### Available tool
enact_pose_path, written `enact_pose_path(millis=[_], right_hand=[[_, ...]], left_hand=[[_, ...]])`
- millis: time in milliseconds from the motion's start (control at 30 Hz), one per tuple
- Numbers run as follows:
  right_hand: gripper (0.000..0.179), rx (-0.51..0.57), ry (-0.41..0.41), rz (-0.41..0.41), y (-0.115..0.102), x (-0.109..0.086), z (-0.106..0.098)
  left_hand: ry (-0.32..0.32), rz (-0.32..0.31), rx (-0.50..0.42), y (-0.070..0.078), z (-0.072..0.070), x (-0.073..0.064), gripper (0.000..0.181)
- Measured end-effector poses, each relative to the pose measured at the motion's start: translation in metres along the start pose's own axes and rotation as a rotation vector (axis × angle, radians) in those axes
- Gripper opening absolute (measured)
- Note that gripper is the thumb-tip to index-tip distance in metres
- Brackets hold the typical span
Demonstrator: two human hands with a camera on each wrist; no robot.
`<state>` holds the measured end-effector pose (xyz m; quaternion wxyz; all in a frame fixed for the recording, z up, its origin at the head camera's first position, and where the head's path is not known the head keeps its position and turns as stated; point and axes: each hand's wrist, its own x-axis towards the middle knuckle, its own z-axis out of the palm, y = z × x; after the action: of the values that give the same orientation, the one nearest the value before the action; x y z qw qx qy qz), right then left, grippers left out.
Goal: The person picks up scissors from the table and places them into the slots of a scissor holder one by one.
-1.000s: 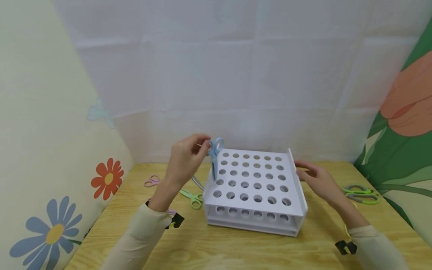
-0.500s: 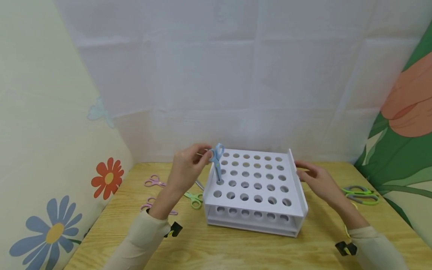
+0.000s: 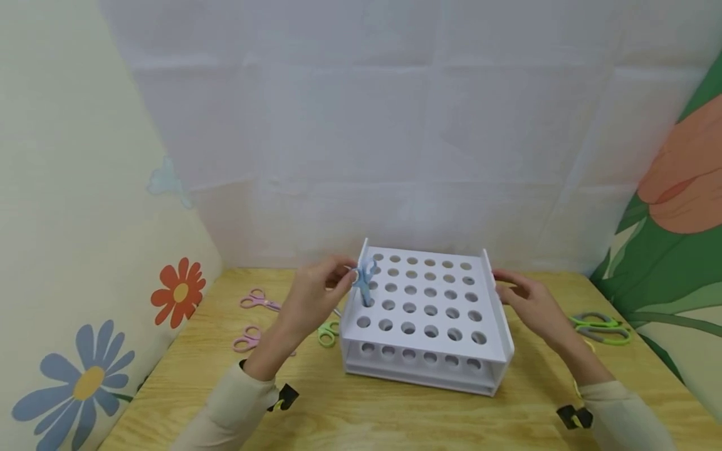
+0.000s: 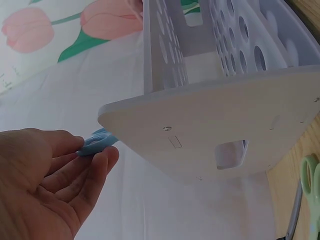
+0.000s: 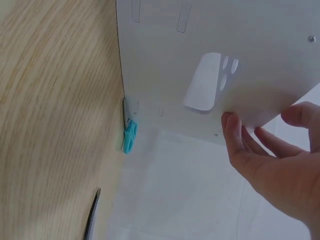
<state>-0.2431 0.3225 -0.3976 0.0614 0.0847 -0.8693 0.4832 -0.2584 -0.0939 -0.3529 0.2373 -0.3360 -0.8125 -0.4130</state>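
Note:
A white rack with rows of round holes stands on the wooden table. My left hand pinches one handle loop of light-blue scissors at the rack's left side. Their blades point down into a hole in the leftmost row, so the tips are hidden. In the left wrist view, thumb and fingers hold the blue handle beside the rack's side panel. My right hand rests its fingertips against the outside of the rack's right panel, fingers loosely bent.
Pink scissors and a second pink pair lie to the left. Green scissors lie close by the rack's left side. Green-and-grey scissors are at the right. Teal-handled scissors lie beyond the right panel.
My left hand has brought the blue scissors down from above the rack, and the blades have gone into a hole. The right hand has stayed at the right panel.

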Motion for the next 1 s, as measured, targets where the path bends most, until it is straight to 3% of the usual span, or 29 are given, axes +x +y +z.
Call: enact_pose_path(millis=[167, 367, 1000], right_hand=[[0.058, -0.011, 0.012, 0.013, -0.001, -0.002, 0.0], [0.059, -0.015, 0.008, 0.001, -0.002, -0.001, 0.002], [0.056, -0.026, 0.028, -0.019, -0.002, -0.002, 0.004]], left_hand=[[-0.087, -0.048, 0.107, 0.002, 0.001, 0.0, 0.014], [-0.12, -0.08, 0.217, 0.003, -0.001, -0.004, 0.014], [-0.184, -0.129, 0.241, -0.005, 0.01, -0.01, 0.011]])
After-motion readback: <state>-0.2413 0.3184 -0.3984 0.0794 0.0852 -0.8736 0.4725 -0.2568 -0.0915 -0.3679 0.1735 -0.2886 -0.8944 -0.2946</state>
